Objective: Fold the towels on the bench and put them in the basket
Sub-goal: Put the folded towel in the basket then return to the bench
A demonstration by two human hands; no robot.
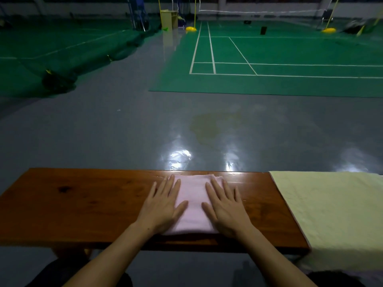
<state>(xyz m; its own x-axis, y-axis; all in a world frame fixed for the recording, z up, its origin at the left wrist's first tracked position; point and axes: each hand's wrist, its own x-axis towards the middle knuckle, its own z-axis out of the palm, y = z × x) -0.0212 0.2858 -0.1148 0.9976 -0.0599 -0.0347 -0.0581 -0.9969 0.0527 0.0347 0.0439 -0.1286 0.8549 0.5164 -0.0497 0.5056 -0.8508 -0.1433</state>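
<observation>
While hands flat, yellow towel (pixel 335 206) beside.

A plain pale pink towel (pixel 193 206) is lying between the fingers (pixel 169 184) of both hands. Under the fingertips a reddish-brown bench (pixel 83 201) is showing darker wood grain and a dark knot. Off beyond the right hand's fingers, a pale yellow towel (pixel 335 206) is showing a faint crinkled texture. Past the fingertips the glossy grey floor (pixel 124 131) is reflecting white glare, and a green court (pixel 290 54) is carrying white lines.
</observation>
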